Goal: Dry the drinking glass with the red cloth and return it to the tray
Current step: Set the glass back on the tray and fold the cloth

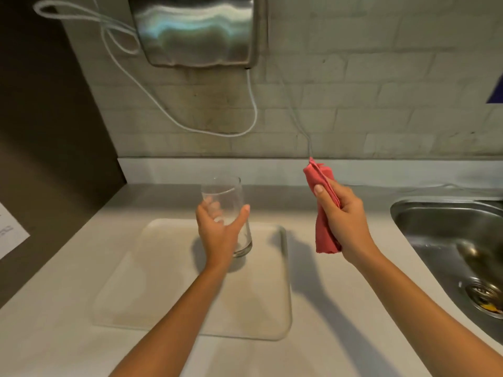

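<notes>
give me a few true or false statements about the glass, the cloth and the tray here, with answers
1. The left hand holds the drinking glass upright. True.
2. The red cloth is stuffed inside the glass. False: it is bunched in the right hand, apart from the glass.
3. The glass is over the tray. True.
4. The sink lies to the left of the tray. False: it is to the right.
5. The tray holds several other glasses. False: none shows on it.
</notes>
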Tool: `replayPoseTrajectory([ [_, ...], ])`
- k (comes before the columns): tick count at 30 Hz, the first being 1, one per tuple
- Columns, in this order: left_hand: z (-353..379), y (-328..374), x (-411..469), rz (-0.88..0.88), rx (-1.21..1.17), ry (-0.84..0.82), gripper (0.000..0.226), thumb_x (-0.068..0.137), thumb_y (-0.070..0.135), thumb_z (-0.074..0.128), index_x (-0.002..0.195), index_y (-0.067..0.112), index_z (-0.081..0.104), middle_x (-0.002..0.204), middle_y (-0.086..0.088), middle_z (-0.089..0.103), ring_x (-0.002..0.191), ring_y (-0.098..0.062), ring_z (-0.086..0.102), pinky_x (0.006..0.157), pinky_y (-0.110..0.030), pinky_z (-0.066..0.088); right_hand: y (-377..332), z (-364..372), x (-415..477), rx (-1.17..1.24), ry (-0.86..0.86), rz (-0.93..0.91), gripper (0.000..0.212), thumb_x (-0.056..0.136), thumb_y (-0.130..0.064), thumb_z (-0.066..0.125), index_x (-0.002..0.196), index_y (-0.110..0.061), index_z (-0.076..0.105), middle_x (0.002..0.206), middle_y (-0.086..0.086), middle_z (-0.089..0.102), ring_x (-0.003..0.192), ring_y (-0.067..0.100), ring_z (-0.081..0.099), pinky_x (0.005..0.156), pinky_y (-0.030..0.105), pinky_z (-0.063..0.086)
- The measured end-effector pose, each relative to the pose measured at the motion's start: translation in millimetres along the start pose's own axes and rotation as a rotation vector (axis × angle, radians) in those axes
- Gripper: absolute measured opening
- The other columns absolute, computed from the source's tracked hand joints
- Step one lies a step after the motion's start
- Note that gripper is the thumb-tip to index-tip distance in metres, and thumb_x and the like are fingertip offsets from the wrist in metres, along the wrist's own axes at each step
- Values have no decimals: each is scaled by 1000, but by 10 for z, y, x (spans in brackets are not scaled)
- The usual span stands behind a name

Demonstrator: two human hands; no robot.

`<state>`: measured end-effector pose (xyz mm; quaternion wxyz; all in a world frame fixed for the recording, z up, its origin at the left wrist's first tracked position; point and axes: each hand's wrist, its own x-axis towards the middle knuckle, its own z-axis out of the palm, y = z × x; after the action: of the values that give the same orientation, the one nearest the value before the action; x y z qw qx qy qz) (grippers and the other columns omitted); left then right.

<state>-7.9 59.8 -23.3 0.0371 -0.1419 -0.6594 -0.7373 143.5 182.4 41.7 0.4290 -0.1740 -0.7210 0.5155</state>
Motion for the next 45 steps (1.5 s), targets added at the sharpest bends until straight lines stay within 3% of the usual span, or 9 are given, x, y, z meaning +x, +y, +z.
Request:
replayPoseTrajectory([
  [5,8,-286,-102,72,118,-53,86,50,49,77,118,9,43,113,-13,54,99,-26,56,86,-35,49,79,-140,-123,-50,49,73,30,93,-24,52,106,-52,53,95,-15,52,95,12,53,88,25,38],
  [14,-6,-514,-158,80,173,-52,85,56,32,84,124,5,39,112,-14,48,102,-26,51,87,-32,44,182,-241,-295,-138,81,118,29,92,-28,53,107,-54,53,91,2,52,83,9,54,76,19,38],
  [21,-4,-535,-167,59,149,-54,96,50,54,73,126,7,38,115,-17,48,105,-26,50,92,-36,44,217,-213,-326,-157,70,111,32,93,-26,52,109,-54,51,89,-3,51,88,8,53,76,10,38],
  [26,-98,-509,-202,125,206,-49,125,45,75,69,142,10,25,134,-17,38,124,-28,38,105,-38,34,222,-152,-362,-148,56,83,34,93,-22,53,110,-51,50,87,-9,50,88,10,51,79,15,38],
  [29,-124,-342,-210,212,226,44,105,62,71,64,143,14,28,142,-16,34,130,-25,31,110,-41,27,238,-123,-377,-133,62,92,34,92,-22,54,114,-47,51,92,-11,50,92,8,51,80,10,39],
  [34,-11,158,-290,695,351,19,48,78,35,63,117,8,58,116,-16,54,108,-22,43,98,-20,26,273,-88,-433,-93,89,114,37,89,-17,59,122,-33,52,109,7,51,93,-9,52,83,-1,36],
  [36,117,379,-410,540,224,-257,44,79,41,61,112,12,61,107,-5,58,96,-17,51,88,-20,38,282,-78,-463,-100,93,94,39,88,-16,61,123,-30,51,112,9,49,97,-9,52,87,-1,34],
  [40,508,602,-659,-250,34,-823,52,76,61,55,107,20,66,105,-1,70,93,-16,65,77,-22,49,274,-53,-514,-99,30,66,34,91,-25,56,125,-25,54,105,1,45,96,-6,49,88,3,36],
  [45,619,480,-690,-357,-184,-870,20,90,25,60,101,11,68,92,-8,72,82,-14,68,70,-21,55,279,-187,-582,-28,55,55,30,85,-27,50,114,-27,57,111,4,51,103,4,52,92,17,43],
])
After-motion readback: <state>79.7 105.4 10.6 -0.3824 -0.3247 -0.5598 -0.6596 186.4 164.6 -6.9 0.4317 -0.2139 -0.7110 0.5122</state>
